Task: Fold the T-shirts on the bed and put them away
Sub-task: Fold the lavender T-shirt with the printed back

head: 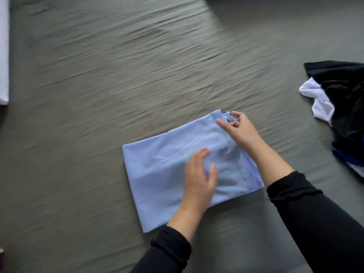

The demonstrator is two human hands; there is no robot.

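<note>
The light blue T-shirt (167, 170) lay folded near the bed's (118, 75) near edge. The left hand (200, 178) rested flat on it, fingers spread. The right hand (239, 129) pinched its far right corner. A dark and white clothes pile (342, 107) sat at the right edge.

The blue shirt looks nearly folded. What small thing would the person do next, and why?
Probably tuck in the far right corner. The right hand pinches bunched cloth there on the light blue T-shirt, while the left hand lies flat on its middle; the rest already forms a neat rectangle.
</note>
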